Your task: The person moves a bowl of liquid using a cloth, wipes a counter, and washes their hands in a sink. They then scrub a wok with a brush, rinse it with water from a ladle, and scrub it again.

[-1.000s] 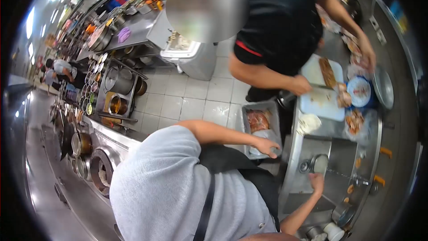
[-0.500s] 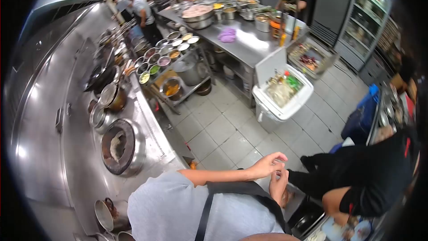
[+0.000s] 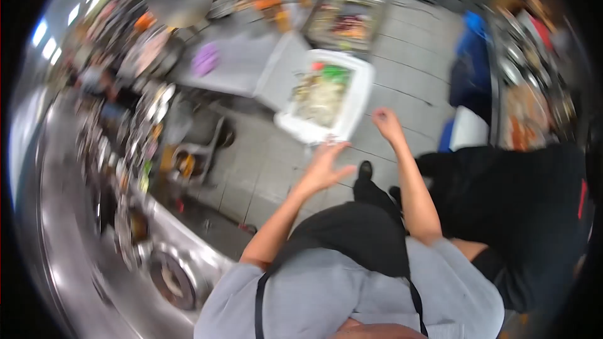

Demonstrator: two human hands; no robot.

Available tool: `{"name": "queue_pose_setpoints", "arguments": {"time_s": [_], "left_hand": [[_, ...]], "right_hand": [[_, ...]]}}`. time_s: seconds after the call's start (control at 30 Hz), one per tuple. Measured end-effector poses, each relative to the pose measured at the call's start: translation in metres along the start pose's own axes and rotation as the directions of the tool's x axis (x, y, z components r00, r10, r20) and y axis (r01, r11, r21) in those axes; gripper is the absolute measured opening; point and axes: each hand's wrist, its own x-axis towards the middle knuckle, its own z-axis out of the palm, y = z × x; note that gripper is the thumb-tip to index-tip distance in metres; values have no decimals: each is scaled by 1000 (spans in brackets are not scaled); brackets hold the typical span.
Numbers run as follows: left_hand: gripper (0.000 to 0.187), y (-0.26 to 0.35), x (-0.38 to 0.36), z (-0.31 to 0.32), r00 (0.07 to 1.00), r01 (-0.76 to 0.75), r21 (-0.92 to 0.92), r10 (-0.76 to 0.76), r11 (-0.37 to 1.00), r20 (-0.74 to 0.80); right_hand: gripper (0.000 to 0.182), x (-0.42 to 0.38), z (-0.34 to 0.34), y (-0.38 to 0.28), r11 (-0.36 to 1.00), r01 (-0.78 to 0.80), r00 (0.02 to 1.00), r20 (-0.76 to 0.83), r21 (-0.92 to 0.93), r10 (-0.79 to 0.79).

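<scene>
Half a second ago your two hands were together in front of your chest, fingertips meeting; now they have parted and both arms reach forward over the tiled floor, and the view has swung so the white bin sits nearly straight ahead. The picture is smeared by that swing, so fine detail is lost.

Your left hand is held out palm down, fingers spread apart and holding nothing; its fingertips lie just short of the near rim of the white bin. Your right hand is stretched further out, just beside the bin's right corner; it looks loosely open and empty, though the blur keeps you from telling the fingers apart. Neither hand clearly touches the bin.

The bin stands open on the floor, its lid raised at the left, and it is filled with pale scraps with something green and red near the far edge. Behind it runs a steel counter with a purple cloth on it. To your left, a row of small bowls and a steel cooking range with a round burner. At your right stands another person in black, close against your right arm. A blue container stands on the floor beyond them.
</scene>
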Motion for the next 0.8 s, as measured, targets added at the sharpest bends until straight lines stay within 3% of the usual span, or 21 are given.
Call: {"name": "queue_pose_setpoints", "arguments": {"time_s": [0.07,0.1,0.13,0.17,0.2,0.23,0.27,0.33,0.4,0.47,0.53,0.6,0.67,0.73,0.8], "left_hand": [[41,24,62,-8,962,255,-342,-273,904,-7],[41,41,85,-12,971,238,-326,-231,915,60],[40,57,107,-17,958,275,-500,-279,821,68],[38,61,129,-10,943,296,-656,-321,695,85],[38,68,146,-2,948,306,-648,-285,697,141],[35,68,160,4,948,296,-642,-301,707,105],[32,67,179,10,945,281,-641,-321,714,56],[28,61,217,20,909,389,-661,-382,641,164],[26,50,251,34,892,423,-658,-414,623,182],[25,37,298,45,924,383,-629,-286,677,255],[25,40,349,59,928,372,-655,-288,658,238],[26,36,398,83,925,347,-756,-334,555,180],[27,47,452,94,954,251,-786,-283,564,101],[29,49,510,96,975,218,-823,-160,524,156],[30,55,569,83,993,118,-880,-79,459,92]], "right_hand": [[21,71,-47,46,944,-285,951,-75,167,300],[19,100,-76,59,894,-409,904,-48,184,424],[18,122,-104,70,829,-522,845,-12,203,535],[18,135,-122,86,810,-537,822,-70,234,565],[17,141,-141,99,878,-456,855,-205,143,477],[17,143,-160,112,925,-379,873,-321,27,367],[17,142,-181,125,913,-407,849,-358,30,390],[16,145,-204,143,883,-387,845,-282,265,455],[18,151,-215,183,834,-514,800,-239,199,550],[25,169,-221,220,852,-474,817,-248,224,520],[23,200,-242,155,713,-554,710,-204,429,674],[30,240,-250,98,646,-470,691,-205,602,693],[39,272,-236,104,743,-373,776,-252,555,578],[36,297,-234,76,896,-374,862,-267,238,431],[31,312,-218,101,909,-222,905,-272,352,326]]}}
